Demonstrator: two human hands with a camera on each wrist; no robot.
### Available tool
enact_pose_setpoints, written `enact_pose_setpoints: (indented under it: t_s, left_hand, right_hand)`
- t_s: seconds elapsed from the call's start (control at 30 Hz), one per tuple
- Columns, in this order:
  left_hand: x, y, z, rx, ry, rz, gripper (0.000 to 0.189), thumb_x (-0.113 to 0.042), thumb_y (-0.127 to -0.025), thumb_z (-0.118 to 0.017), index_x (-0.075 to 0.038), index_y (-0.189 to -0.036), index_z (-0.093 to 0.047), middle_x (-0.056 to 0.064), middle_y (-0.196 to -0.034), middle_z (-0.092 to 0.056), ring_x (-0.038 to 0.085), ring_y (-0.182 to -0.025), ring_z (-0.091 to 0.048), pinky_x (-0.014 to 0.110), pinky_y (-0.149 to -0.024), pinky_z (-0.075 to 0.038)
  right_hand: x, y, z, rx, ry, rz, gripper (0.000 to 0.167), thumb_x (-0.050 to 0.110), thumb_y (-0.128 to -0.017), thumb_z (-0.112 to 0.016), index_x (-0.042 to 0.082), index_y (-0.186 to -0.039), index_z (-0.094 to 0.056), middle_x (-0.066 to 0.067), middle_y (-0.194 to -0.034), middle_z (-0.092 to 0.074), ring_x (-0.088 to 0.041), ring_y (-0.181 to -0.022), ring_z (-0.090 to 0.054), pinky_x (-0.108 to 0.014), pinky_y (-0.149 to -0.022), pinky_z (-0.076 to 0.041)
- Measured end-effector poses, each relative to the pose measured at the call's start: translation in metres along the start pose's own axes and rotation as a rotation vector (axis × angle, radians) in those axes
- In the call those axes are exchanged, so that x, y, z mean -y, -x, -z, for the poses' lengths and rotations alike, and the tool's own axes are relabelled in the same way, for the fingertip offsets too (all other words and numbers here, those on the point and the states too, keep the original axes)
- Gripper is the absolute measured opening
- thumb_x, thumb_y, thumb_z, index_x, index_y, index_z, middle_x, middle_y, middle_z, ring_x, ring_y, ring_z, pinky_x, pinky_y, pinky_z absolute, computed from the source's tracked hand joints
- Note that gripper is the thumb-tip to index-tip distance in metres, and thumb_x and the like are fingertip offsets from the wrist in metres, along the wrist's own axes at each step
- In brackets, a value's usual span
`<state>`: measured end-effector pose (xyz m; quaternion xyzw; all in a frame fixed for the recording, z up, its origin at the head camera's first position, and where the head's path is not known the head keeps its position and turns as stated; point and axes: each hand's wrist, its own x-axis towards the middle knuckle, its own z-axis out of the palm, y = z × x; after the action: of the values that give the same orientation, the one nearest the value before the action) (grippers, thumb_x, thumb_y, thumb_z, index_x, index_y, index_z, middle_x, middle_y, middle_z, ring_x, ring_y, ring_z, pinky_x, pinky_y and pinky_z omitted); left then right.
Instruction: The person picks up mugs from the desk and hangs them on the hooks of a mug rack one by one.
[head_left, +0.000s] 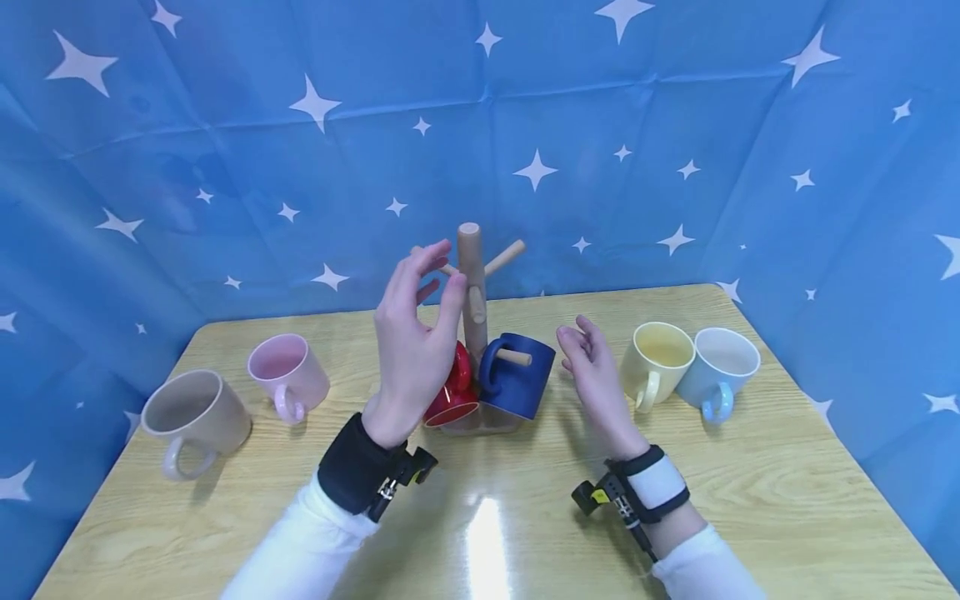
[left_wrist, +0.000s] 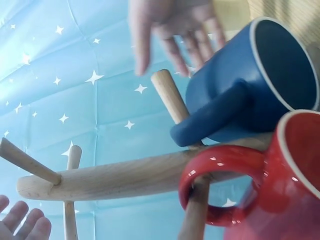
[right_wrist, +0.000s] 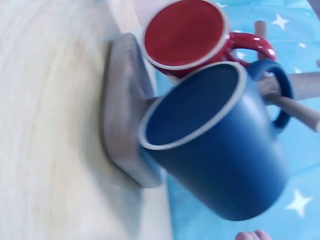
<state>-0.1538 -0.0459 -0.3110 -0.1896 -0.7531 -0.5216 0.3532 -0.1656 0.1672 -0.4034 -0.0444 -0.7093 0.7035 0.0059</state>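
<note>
Rack (head_left: 471, 254): wooden, upright, near the middle of the table (head_left: 750, 492); bare upper pegs, one (head_left: 507, 257) slanting up to the right.
Red mug (head_left: 452, 392): on the rack, hung low with a peg through the handle, mouth tilted down.
Blue mug (head_left: 522, 379): likewise hung by the handle on another low peg, just beside the red mug, tilted mouth-down above the base.
Left hand (head_left: 415, 333): raised near the upper pegs, fingers bent, thumb set apart, a wide gap between, holding nothing.
Right hand (head_left: 595, 367): to the right of the blue mug, apart from it, fingers loosely bent and empty.
Standing mugs, left side: gray mug (head_left: 217, 417) and pink mug (head_left: 292, 375), both upright.
Standing mugs, right side: yellow mug (head_left: 658, 354) and light blue mug (head_left: 716, 367), upright side by side; cannot tell if touching.
Step in hand: probably hanging mugs on the rack; two up, four standing, neither hand carrying one.
Next move: seems to call for grasping a standing mug, lining up its handle with a bare peg, and sliding it on without bumping the hung pair.
</note>
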Motion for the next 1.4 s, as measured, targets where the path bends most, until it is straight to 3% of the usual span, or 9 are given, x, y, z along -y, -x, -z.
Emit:
enact_pose_setpoints:
  t_s: [0.17, 0.33, 0.6, 0.8, 1.4]
  left_hand:
    - [0.003, 0.01, 0.005, 0.028, -0.044, -0.083, 0.037, -0.006, -0.098, -0.07, 0.002, -0.134, -0.066, 0.02, -0.129, -0.072, 0.032, -0.124, -0.068, 0.047, -0.103, -0.059]
    - [0.005, 0.015, 0.005, 0.061, -0.074, -0.154, 0.036, -0.007, -0.095, -0.075, 0.002, -0.129, -0.069, 0.02, -0.13, -0.072, 0.032, -0.123, -0.069, 0.044, -0.102, -0.06]
    - [0.006, 0.02, 0.0, 0.1, -0.095, -0.154, 0.038, -0.011, -0.091, -0.081, 0.002, -0.125, -0.071, 0.02, -0.128, -0.073, 0.031, -0.122, -0.071, 0.045, -0.104, -0.059]
    - [0.007, 0.022, -0.003, 0.086, -0.114, -0.165, 0.04, -0.012, -0.089, -0.084, 0.001, -0.125, -0.072, 0.019, -0.128, -0.073, 0.031, -0.121, -0.07, 0.045, -0.103, -0.06]
    - [0.006, 0.023, -0.009, 0.081, -0.134, -0.155, 0.029, -0.014, -0.091, -0.082, -0.002, -0.117, -0.077, 0.016, -0.123, -0.076, 0.031, -0.117, -0.07, 0.044, -0.101, -0.058]
  right_hand:
    - [0.021, -0.001, 0.0, 0.012, 0.058, 0.093, 0.063, 0.032, -0.113, -0.046, 0.005, -0.165, -0.025, -0.02, -0.163, -0.043, -0.031, -0.153, -0.042, -0.051, -0.126, -0.039]
    - [0.043, -0.01, -0.003, 0.091, 0.145, 0.198, 0.055, 0.032, -0.115, -0.04, 0.006, -0.163, -0.032, -0.021, -0.161, -0.049, -0.034, -0.15, -0.048, -0.054, -0.123, -0.042]
    - [0.075, -0.028, -0.012, 0.177, 0.273, 0.285, 0.053, 0.034, -0.115, -0.04, 0.005, -0.159, -0.041, -0.023, -0.153, -0.057, -0.037, -0.143, -0.055, -0.056, -0.118, -0.047]
    - [0.093, -0.036, -0.019, 0.2, 0.292, 0.332, 0.051, 0.03, -0.114, -0.044, 0.004, -0.158, -0.043, -0.023, -0.148, -0.061, -0.039, -0.139, -0.059, -0.055, -0.115, -0.051]
    - [0.109, -0.048, -0.03, 0.224, 0.276, 0.357, 0.044, 0.033, -0.113, -0.048, 0.006, -0.144, -0.061, -0.02, -0.13, -0.073, -0.03, -0.118, -0.072, -0.043, -0.11, -0.057]
